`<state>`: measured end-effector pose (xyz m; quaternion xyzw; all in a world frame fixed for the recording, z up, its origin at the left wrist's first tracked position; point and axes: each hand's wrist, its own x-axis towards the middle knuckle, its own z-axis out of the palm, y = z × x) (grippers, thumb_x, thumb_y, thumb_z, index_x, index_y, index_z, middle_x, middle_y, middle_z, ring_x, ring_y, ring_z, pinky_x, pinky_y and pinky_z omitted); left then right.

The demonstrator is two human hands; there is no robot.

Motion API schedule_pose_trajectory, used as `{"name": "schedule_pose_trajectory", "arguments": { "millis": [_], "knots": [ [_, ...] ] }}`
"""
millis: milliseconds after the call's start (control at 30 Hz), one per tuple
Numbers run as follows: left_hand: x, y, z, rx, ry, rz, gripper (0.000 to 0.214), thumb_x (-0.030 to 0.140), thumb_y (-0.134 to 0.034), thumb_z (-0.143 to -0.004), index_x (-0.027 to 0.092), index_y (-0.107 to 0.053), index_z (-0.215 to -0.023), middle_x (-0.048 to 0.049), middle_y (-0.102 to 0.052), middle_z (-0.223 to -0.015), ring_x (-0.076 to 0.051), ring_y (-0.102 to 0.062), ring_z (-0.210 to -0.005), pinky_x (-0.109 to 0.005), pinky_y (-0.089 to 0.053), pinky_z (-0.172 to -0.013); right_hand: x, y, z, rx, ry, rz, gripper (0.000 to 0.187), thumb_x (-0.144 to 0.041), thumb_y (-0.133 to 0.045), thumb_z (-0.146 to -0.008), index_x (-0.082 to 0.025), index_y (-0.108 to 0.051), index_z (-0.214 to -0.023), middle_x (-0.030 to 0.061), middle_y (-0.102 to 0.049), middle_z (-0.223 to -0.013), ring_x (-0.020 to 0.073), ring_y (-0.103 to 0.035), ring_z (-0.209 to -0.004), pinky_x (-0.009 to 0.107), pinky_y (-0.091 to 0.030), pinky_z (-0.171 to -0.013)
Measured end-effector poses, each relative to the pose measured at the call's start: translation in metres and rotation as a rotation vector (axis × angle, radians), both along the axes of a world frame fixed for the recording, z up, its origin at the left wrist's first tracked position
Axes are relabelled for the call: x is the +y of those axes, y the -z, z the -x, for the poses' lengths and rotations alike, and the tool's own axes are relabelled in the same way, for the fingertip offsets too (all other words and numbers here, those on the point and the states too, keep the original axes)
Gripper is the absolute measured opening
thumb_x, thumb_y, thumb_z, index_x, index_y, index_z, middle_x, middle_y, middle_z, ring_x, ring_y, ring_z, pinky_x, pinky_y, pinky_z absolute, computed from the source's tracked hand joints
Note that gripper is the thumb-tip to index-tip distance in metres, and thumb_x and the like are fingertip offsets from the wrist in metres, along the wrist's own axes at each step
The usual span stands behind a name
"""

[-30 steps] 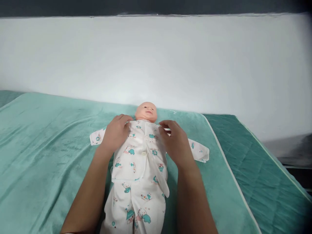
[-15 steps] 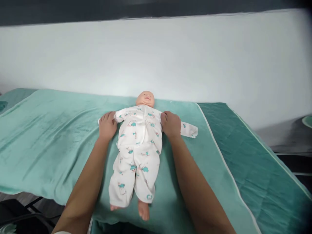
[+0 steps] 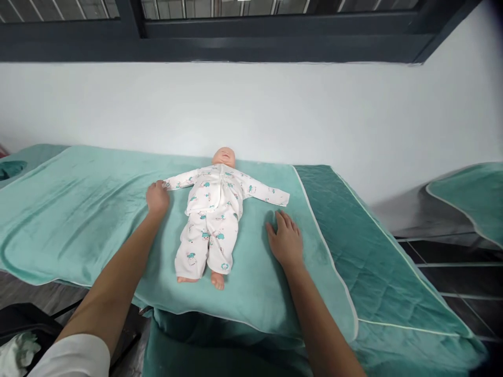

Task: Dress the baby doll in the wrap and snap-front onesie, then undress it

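A baby doll [image 3: 214, 209] in a white printed sleepsuit lies on its back on a light green blanket [image 3: 78, 209], arms spread and head toward the wall. My left hand [image 3: 157, 198] rests at the end of the doll's sleeve, fingers curled against the cuff. Lying flat on the blanket with its fingers stretched out, my right hand [image 3: 285, 239] sits just below the doll's other sleeve and touches nothing else.
The blanket covers a bed with a darker green quilted mattress [image 3: 377, 262] showing on the right. A white wall [image 3: 251, 110] runs behind it under a dark window frame [image 3: 251, 31]. Another green bed corner [image 3: 471, 204] is at far right. Dark floor lies below.
Both hands have slid outward from the doll's chest along its sleeves. The right hand has left the sleeve and lies flat on the blanket. The view has pulled back and risen.
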<state>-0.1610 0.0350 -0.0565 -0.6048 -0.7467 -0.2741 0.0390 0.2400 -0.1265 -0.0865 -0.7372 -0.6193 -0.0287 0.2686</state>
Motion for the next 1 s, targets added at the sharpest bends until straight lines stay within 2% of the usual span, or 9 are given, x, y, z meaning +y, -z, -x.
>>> {"name": "schedule_pose_trajectory", "arguments": {
  "millis": [200, 300, 367, 433, 567, 667, 767, 867, 1000],
  "knots": [
    [-0.002, -0.011, 0.024, 0.004, 0.019, -0.081, 0.031, 0.013, -0.040, -0.090, 0.015, -0.063, -0.112, -0.0172, -0.064, -0.115, -0.034, -0.056, -0.112, -0.045, -0.044, -0.096, -0.037, 0.001, 0.012, 0.108, -0.088, -0.103, 0.042, -0.031, -0.048, -0.095, -0.016, -0.057, -0.133, 0.0157, -0.058, -0.142, 0.0364, -0.052, -0.132, 0.058, -0.041, -0.109],
    [-0.017, -0.011, 0.017, 0.004, 0.022, -0.141, 0.032, 0.013, -0.040, -0.090, 0.014, -0.062, -0.113, -0.0180, -0.060, -0.123, -0.034, -0.052, -0.117, -0.046, -0.042, -0.100, -0.048, 0.002, 0.020, 0.247, -0.172, -0.181, 0.040, -0.031, -0.053, -0.093, -0.022, -0.058, -0.132, 0.0145, -0.063, -0.133, 0.0378, -0.058, -0.124, 0.062, -0.046, -0.103],
    [-0.038, -0.009, 0.000, -0.028, 0.141, -0.220, 0.029, 0.016, -0.043, -0.091, 0.016, -0.062, -0.114, -0.0156, -0.058, -0.127, -0.031, -0.051, -0.121, -0.044, -0.040, -0.105, -0.048, 0.001, 0.032, 0.350, -0.216, -0.223, 0.042, -0.032, -0.055, -0.093, -0.025, -0.055, -0.134, 0.0136, -0.063, -0.130, 0.0368, -0.059, -0.122, 0.062, -0.047, -0.102],
    [-0.066, -0.009, -0.024, -0.138, 0.351, -0.291, 0.025, 0.021, -0.050, -0.092, 0.019, -0.060, -0.114, -0.0121, -0.061, -0.122, -0.028, -0.052, -0.121, -0.044, -0.040, -0.108, -0.043, -0.004, 0.049, 0.434, -0.271, -0.239, 0.045, -0.034, -0.055, -0.094, -0.024, -0.051, -0.137, 0.0134, -0.061, -0.130, 0.0340, -0.057, -0.124, 0.060, -0.049, -0.102],
    [-0.118, -0.015, -0.071, -0.368, 0.588, -0.262, 0.037, 0.027, -0.061, -0.089, 0.024, -0.054, -0.125, -0.0086, -0.056, -0.131, -0.024, -0.051, -0.124, -0.039, -0.046, -0.104, -0.023, -0.032, 0.086, 0.414, -0.401, -0.299, 0.046, -0.027, -0.053, -0.095, -0.021, -0.048, -0.140, 0.0132, -0.053, -0.138, 0.0287, -0.051, -0.129, 0.052, -0.046, -0.107],
    [-0.134, -0.028, -0.091, -0.261, 0.642, -0.208, 0.043, 0.024, -0.065, -0.086, 0.023, -0.053, -0.127, -0.0090, -0.054, -0.131, -0.025, -0.049, -0.125, -0.041, -0.042, -0.108, -0.006, -0.061, 0.106, 0.185, -0.430, -0.337, 0.042, -0.021, -0.051, -0.093, -0.021, -0.053, -0.135, 0.0145, -0.052, -0.139, 0.0312, -0.049, -0.127, 0.053, -0.043, -0.106],
    [-0.131, -0.042, -0.101, -0.036, 0.579, -0.166, 0.038, 0.025, -0.063, -0.088, 0.020, -0.055, -0.124, -0.0117, -0.056, -0.125, -0.029, -0.052, -0.117, -0.044, -0.045, -0.101, 0.012, -0.082, 0.114, 0.072, -0.434, -0.247, 0.039, -0.018, -0.053, -0.090, -0.018, -0.057, -0.128, 0.0162, -0.057, -0.126, 0.0322, -0.054, -0.115, 0.048, -0.047, -0.094],
    [-0.121, -0.054, -0.107, 0.183, 0.518, -0.136, 0.025, 0.024, -0.058, -0.091, 0.019, -0.060, -0.115, -0.0126, -0.060, -0.114, -0.031, -0.054, -0.110, -0.044, -0.046, -0.090, 0.029, -0.091, 0.114, 0.178, -0.420, -0.133, 0.026, -0.021, -0.057, -0.087, -0.017, -0.060, -0.113, 0.0121, -0.063, -0.105, 0.0269, -0.058, -0.094, 0.039, -0.048, -0.079],
    [-0.116, -0.062, -0.104, 0.324, 0.553, -0.161, 0.022, 0.017, -0.048, -0.095, 0.019, -0.063, -0.111, -0.0120, -0.062, -0.106, -0.030, -0.057, -0.103, -0.041, -0.045, -0.084, 0.042, -0.102, 0.106, 0.389, -0.462, -0.082, 0.008, -0.029, -0.058, -0.087, -0.021, -0.060, -0.086, 0.0008, -0.059, -0.076, 0.0187, -0.054, -0.071, 0.032, -0.043, -0.069]
  ]
}}
